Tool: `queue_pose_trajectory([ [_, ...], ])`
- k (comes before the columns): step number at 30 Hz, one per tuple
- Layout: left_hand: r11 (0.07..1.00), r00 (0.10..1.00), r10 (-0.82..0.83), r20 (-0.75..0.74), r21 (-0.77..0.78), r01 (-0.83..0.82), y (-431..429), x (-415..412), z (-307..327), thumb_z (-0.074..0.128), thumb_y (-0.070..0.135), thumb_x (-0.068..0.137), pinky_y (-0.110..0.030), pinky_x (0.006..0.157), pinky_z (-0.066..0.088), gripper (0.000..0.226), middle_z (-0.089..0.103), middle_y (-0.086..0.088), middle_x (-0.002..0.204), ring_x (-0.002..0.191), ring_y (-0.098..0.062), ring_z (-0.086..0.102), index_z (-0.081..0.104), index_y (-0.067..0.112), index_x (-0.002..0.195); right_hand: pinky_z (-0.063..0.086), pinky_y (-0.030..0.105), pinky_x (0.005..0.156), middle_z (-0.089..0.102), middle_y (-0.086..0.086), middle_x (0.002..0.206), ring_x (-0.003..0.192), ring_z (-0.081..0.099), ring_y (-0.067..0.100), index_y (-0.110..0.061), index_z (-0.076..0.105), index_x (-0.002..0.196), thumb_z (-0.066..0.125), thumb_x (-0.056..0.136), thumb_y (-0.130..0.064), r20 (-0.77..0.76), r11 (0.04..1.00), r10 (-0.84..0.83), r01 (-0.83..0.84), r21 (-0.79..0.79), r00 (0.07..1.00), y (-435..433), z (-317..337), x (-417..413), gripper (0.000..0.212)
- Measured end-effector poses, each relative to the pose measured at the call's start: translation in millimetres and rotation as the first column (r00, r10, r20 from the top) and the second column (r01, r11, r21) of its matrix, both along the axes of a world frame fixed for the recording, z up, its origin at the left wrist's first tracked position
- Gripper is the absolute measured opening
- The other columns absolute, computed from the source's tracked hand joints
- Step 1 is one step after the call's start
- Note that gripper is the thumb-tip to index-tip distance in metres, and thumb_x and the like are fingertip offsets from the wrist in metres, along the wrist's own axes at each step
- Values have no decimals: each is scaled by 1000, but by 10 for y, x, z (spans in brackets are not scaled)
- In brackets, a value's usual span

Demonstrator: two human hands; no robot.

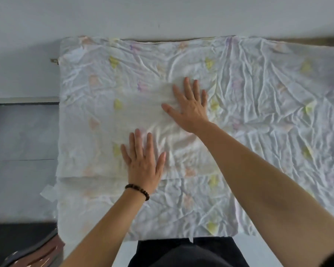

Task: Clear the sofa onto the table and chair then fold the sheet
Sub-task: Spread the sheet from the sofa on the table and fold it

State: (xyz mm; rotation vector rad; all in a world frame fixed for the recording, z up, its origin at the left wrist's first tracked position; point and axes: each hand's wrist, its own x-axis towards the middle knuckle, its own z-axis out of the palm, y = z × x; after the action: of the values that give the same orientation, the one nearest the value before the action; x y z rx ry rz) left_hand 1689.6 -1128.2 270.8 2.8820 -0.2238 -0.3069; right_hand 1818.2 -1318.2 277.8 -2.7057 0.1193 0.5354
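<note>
A white sheet (258, 105) with faded yellow, pink and purple flowers lies spread and wrinkled over the sofa, covering it from the left edge to the right of the frame. A folded layer of the sheet (96, 132) lies on top at the left, its lower edge running across near my left wrist. My left hand (142, 157), with a dark bead bracelet on the wrist, presses flat on that layer with straight fingers. My right hand (190, 106) lies flat further back and to the right, fingers spread, pressing the cloth.
A pale wall (162, 14) runs behind the sofa. To the left lies grey floor (21, 143) with a white skirting strip. A dark object with a brown striped part (37, 251) sits at the bottom left. My dark trousers (185, 251) touch the sofa's front edge.
</note>
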Motion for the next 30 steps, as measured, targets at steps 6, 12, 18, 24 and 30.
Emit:
queue_pose_trajectory([
  [6, 986, 986, -164, -31, -27, 163, -887, -921, 293, 22, 62, 97, -61, 116, 3, 75, -1, -18, 161, 149, -35, 1, 15, 16, 155, -1, 51, 122, -8, 10, 165, 152, -10, 29, -26, 8, 158, 28, 97, -65, 276, 994, -110, 113, 4, 955, -1233, 251, -1655, 75],
  [12, 987, 959, -98, -267, 95, 127, -1839, -1861, 211, 1, 77, 86, -65, 113, -6, 75, -36, -6, 154, 141, -32, -32, -23, 42, 147, -13, 52, 119, -39, 4, 156, 145, -32, 29, -33, -20, 153, 13, 88, -80, -17, 910, -373, 362, -203, 928, -2496, 27, -3766, 87],
  [18, 964, 928, 10, -374, 251, 91, -1959, -2581, 275, -7, 76, 79, -64, 114, -5, 77, -32, -9, 156, 143, -35, -28, -33, 40, 143, -14, 45, 120, -24, 7, 162, 148, -25, 29, -32, -5, 157, 14, 90, -77, -79, 987, -111, 101, -123, 991, -2886, 145, -4492, 83],
  [24, 966, 958, 55, -280, 259, 20, -2447, -2602, 389, 4, 76, 86, -60, 115, -8, 79, -32, -10, 155, 144, -32, -25, -26, 34, 147, -11, 46, 120, -16, 9, 164, 150, -18, 30, -27, 8, 158, 25, 97, -64, 8, 986, -139, 139, -96, 990, -3577, 329, -4108, 73],
  [30, 993, 978, -33, -205, 107, 56, -3841, -2085, 139, 2, 76, 87, -58, 115, -11, 77, -34, -7, 155, 144, -29, -26, -23, 36, 148, 6, 50, 122, -5, 11, 165, 151, -3, 31, -23, 15, 157, 40, 100, -49, 85, 950, -308, 311, -32, 948, -4666, 532, -3470, 67],
])
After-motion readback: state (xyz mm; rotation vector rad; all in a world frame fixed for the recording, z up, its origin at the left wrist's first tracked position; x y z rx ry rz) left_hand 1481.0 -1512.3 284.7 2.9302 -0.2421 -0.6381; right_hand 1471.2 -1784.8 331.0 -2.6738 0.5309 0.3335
